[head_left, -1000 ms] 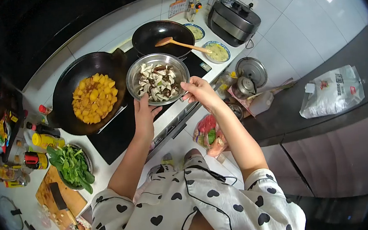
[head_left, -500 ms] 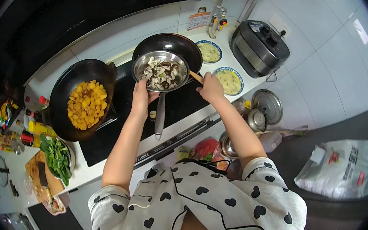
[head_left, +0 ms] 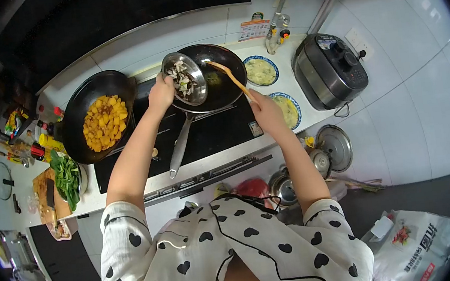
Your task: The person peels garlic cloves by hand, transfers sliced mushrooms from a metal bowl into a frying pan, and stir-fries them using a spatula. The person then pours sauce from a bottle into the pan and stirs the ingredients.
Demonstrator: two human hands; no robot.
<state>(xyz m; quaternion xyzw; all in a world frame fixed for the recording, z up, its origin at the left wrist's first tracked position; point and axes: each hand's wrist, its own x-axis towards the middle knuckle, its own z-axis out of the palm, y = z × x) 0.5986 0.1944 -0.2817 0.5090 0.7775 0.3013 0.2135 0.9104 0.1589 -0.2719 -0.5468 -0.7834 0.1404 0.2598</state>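
My left hand point(head_left: 161, 94) grips the rim of a steel bowl point(head_left: 202, 92), which is tilted over the left part of a black frying pan point(head_left: 233, 91). Sliced mushrooms point(head_left: 181, 78) lie inside the bowl. In my right hand point(head_left: 267, 111) is a wooden spatula point(head_left: 237, 81), its blade reaching into the pan. A little oil seems to shine on the pan's bottom. The pan's grey handle points toward me over the black cooktop point(head_left: 213, 136).
A wok point(head_left: 70, 104) with yellow chunks point(head_left: 105, 123) stands at left. Leafy greens point(head_left: 65, 179) and a knife point(head_left: 50, 194) on a cutting board point(head_left: 65, 208) lie nearer. Two patterned plates point(head_left: 260, 71) of pale food and an electric cooker point(head_left: 330, 69) stand at right.
The bowl has moved left and tipped, uncovering more of the pan. The spatula's blade now shows inside the pan. My view has shifted slightly.
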